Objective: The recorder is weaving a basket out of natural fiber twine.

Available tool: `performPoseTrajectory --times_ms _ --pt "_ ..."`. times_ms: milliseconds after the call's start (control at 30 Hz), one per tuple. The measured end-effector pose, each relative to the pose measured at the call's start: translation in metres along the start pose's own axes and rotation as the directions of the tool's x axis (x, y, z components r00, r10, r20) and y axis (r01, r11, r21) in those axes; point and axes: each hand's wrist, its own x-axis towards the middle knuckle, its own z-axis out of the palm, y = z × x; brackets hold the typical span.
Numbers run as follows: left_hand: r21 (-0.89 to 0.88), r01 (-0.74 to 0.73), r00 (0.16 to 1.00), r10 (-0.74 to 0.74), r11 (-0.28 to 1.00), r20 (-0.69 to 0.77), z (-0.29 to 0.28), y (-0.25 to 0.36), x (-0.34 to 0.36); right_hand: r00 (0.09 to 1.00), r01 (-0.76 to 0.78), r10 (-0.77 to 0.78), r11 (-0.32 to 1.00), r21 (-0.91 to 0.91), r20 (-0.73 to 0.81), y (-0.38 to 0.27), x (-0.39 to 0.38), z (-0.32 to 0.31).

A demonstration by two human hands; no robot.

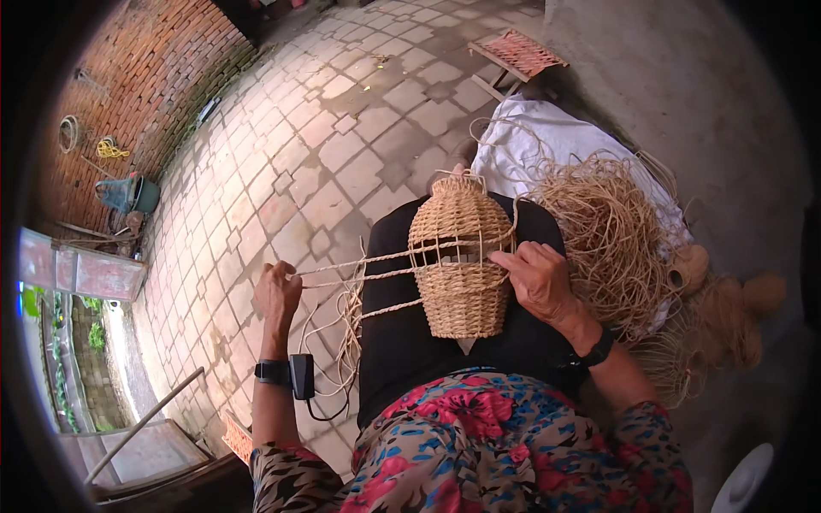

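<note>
A half-woven straw basket (463, 299) lies across my lap, its narrow neck pointing away from me. Around its middle runs an open gap where bare upright strands show. Twisted straw cords (359, 274) stretch from the gap out to the left. My left hand (279, 286), well away from the basket, is closed on the ends of these cords and holds them fairly taut. At the basket's right side my right hand (540, 278) is closed, thumb and forefinger pinching at the edge of the gap; what lies between those fingertips is too small to make out.
A big tangled heap of straw cord (603, 231) lies on a white sheet (534, 132) to the right, beside balls of twine (688, 267). A low slatted stool (519, 56) stands ahead. Loose cord ends (351, 329) hang by my left leg. Paving stones (316, 154) cover the ground.
</note>
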Motion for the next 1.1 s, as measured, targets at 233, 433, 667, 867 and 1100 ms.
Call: performPoseTrajectory --times_ms 233,433,667,867,1100 --pt "-0.593 -0.532 0.788 0.610 0.604 -0.087 -0.030 0.150 -0.043 0.999 -0.015 0.021 0.981 0.193 -0.030 0.011 -0.008 0.012" --pt "-0.362 -0.487 0.865 0.497 0.795 -0.072 -0.031 0.097 -0.020 0.998 -0.014 0.025 0.979 0.202 -0.054 0.015 -0.011 0.009" --pt "0.139 -0.187 0.982 0.189 0.972 0.002 -0.025 -0.036 0.015 0.999 -0.010 0.019 0.981 0.192 -0.045 0.017 -0.010 0.011" --pt "-0.655 -0.435 0.769 0.633 0.618 0.087 -0.038 0.157 -0.036 0.998 -0.018 0.028 0.979 0.204 -0.049 0.014 -0.010 0.013" --pt "-0.294 -0.292 0.946 0.321 0.910 0.053 -0.019 -0.018 0.012 0.999 -0.031 0.038 0.979 0.202 -0.032 0.015 -0.010 0.008"
